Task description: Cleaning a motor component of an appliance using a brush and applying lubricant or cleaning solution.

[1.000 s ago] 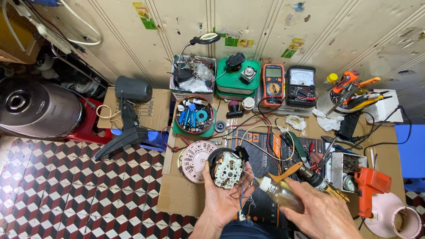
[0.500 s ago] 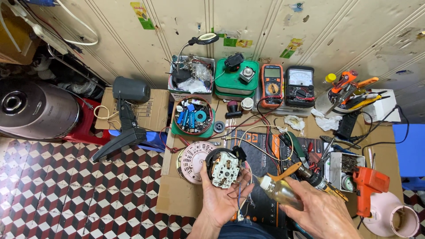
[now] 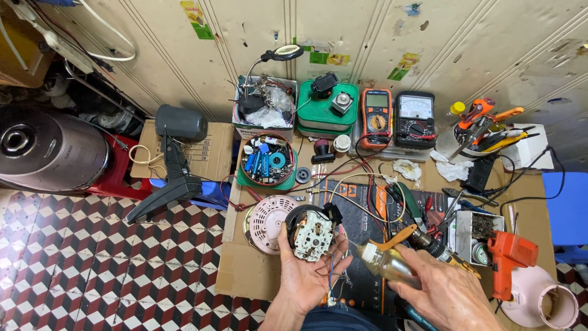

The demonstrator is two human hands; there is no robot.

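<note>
My left hand (image 3: 306, 276) holds up a round black housing with a white switch block (image 3: 310, 233) and trailing thin wires. My right hand (image 3: 441, 294) grips a small clear bottle of yellowish liquid (image 3: 384, 260), tilted with its thin nozzle pointing left toward the switch block, close to it. Beside the left hand, a round pink-and-white slotted cover (image 3: 266, 224) lies on the cardboard-covered bench (image 3: 245, 276).
At the back stand an orange digital multimeter (image 3: 375, 117), a black analog meter (image 3: 413, 119), a green box (image 3: 324, 113) and a round tray of small parts (image 3: 266, 162). An orange heat gun (image 3: 508, 260) lies right. A grey fan stand (image 3: 174, 165) and cooker (image 3: 43, 150) sit left.
The view has shifted slightly. My left hand has raised the black housing a little, and the bottle's nozzle has come nearer to the switch block.
</note>
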